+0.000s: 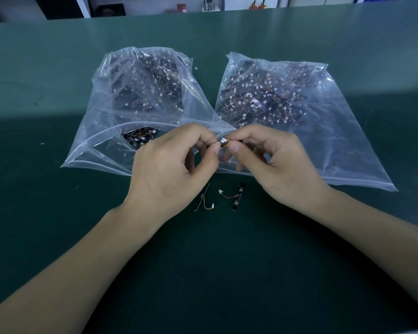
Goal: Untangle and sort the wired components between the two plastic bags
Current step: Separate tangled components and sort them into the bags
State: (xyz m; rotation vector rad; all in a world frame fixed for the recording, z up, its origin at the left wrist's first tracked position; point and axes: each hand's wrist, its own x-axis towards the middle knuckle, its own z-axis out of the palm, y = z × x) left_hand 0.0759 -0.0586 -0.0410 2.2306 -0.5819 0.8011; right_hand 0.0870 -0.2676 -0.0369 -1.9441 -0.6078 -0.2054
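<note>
Two clear plastic bags lie side by side on the green table, the left bag (pixel 140 92) and the right bag (pixel 287 100), each full of black boards with orange wires and white plugs. In front of them, my left hand (pixel 174 162) and my right hand (pixel 266 160) both pinch one small wired component (pixel 225 142) between thumb and fingers; its white plug and orange wire show between my fingertips. Two loose pieces lie on the mat just below my hands: a thin strip with a yellow wire (pixel 204 201) and a black board with an orange wire (pixel 237 196).
The green table mat (pixel 58 213) spreads wide on every side of the bags. The left bag's mouth (pixel 135 138) gapes toward me, with a few components showing inside. Shelves and small items stand beyond the table's far edge (pixel 203 10).
</note>
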